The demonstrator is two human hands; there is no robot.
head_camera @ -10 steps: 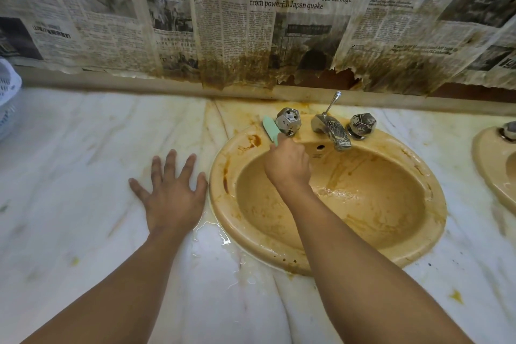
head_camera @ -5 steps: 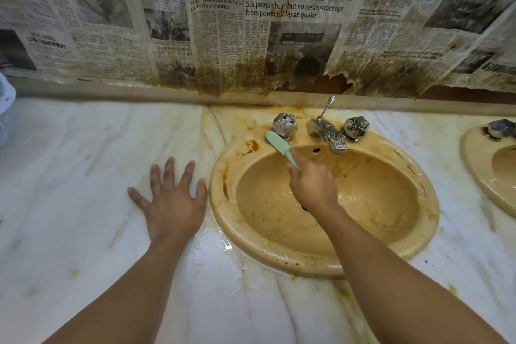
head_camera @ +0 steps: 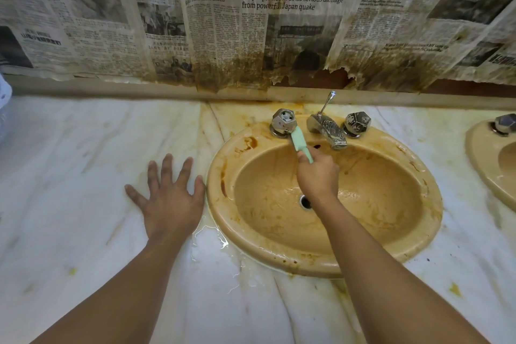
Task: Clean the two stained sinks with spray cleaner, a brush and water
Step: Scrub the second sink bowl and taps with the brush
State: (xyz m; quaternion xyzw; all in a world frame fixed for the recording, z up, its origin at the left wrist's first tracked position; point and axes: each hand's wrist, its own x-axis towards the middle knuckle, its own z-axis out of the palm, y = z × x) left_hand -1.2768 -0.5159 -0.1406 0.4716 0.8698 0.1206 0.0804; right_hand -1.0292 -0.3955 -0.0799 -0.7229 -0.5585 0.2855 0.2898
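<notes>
Brush strokes go back and forth. Half a second ago your mint-green plastic brush [head_camera: 300, 142] was lower, on the inner back wall of the tan oval ceramic sink [head_camera: 279, 257]. Now its head is again up on the back rim of this sink, touching the base of the faceted chrome tap handle [head_camera: 283, 121]. Your right hand [head_camera: 317, 176] grips the brush, its fingers curled round the handle. Your left hand [head_camera: 170, 198] has not moved: it rests flat on the white marble tabletop [head_camera: 83, 162] just left of the sink, fingers [head_camera: 167, 167] spread. Scrubbing seems unfinished, because brown stains remain on the rim, and the second tan sink [head_camera: 474, 153] waits at the right. On the stained newspaper [head_camera: 251, 22] behind the sink you can read "Six people hurt but no serious damage from powerful Japan quake" and "Major Indonesian natural … find announced".
</notes>
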